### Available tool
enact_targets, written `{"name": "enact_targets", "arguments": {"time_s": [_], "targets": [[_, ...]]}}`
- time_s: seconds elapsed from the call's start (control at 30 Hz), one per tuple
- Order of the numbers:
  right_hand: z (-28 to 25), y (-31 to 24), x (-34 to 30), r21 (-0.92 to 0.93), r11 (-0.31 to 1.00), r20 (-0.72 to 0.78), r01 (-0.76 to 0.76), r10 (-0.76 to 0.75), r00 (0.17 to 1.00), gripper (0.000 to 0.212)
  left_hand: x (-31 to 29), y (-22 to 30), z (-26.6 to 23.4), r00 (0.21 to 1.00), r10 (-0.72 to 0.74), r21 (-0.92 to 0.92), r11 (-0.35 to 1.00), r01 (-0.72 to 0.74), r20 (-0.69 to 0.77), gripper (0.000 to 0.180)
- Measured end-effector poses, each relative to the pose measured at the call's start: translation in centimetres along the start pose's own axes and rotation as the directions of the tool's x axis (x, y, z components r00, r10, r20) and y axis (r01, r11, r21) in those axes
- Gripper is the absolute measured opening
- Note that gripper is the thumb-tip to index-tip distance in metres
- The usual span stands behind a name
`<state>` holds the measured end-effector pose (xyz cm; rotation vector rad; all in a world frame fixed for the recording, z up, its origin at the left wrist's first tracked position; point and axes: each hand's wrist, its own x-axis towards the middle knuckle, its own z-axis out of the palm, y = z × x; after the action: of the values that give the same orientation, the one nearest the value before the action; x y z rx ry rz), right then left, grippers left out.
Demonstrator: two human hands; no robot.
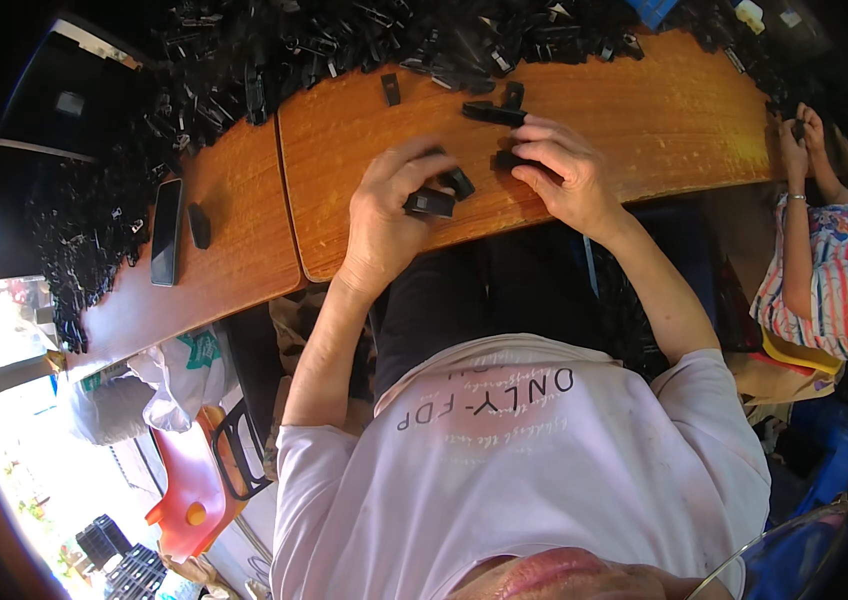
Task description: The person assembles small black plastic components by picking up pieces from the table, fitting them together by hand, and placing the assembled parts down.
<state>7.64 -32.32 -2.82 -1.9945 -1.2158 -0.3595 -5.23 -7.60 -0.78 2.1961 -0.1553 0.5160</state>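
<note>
Close to the table's near edge, my left hand [391,205] curls its fingers round small black plastic pieces [431,203]; at least two show at its thumb and fingertips. My right hand [572,178] is closed, pinching another dark piece [510,160] whose shape is partly covered by the fingers. Just beyond the right fingertips lies a longer black plastic part [490,113], with a short black block [514,95] beside it. A single small black part [391,90] lies farther off on the wood. The left fingers are slightly blurred.
A heap of black plastic parts [344,45] runs along the table's far side and down the left. On the left stretch of the wooden table [234,215] lie a phone [167,232] and a black piece [199,227]. A co-worker's hands [799,145] hold something dark at right.
</note>
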Motion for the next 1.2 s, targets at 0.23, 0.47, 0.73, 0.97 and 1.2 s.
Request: {"name": "enact_targets", "arguments": {"time_s": [0.23, 0.47, 0.73, 0.97, 1.2], "targets": [[-0.9, -1.0, 0.3, -0.154, 0.979, 0.069, -0.132, 0.144, 0.987, 0.026, -1.0, 2.2, 2.7, 0.97, -0.06, 0.363, 0.92, 0.146, -0.237, 0.064], [-0.8, -0.8, 1.8, 0.104, 0.984, 0.105, -0.143, 0.132, 0.986, 0.024, -0.5, 1.6, 3.4, 0.991, -0.027, 0.302, 0.951, 0.066, -0.132, 0.049], [-1.8, -1.0, 2.5, 0.095, 0.994, 0.202, -0.045, 0.025, 0.979, 0.026, 0.0, 1.0, 3.2, 0.996, -0.024, 0.102, 0.994, 0.033, -0.084, 0.048], [-3.1, -0.6, 1.7, 0.084, 0.996, 0.289, 0.028, -0.052, 0.956, 0.022, 0.4, 1.5, 2.8, 0.994, -0.087, 0.001, 0.996, 0.087, -0.069, 0.046], [0.2, -1.7, 2.9, 0.046, 0.97, 0.226, 0.24, -0.244, 0.943, 0.021, 1.1, 2.1, 2.7, 0.995, -0.07, -0.081, 0.995, 0.065, -0.065, 0.047]]}}
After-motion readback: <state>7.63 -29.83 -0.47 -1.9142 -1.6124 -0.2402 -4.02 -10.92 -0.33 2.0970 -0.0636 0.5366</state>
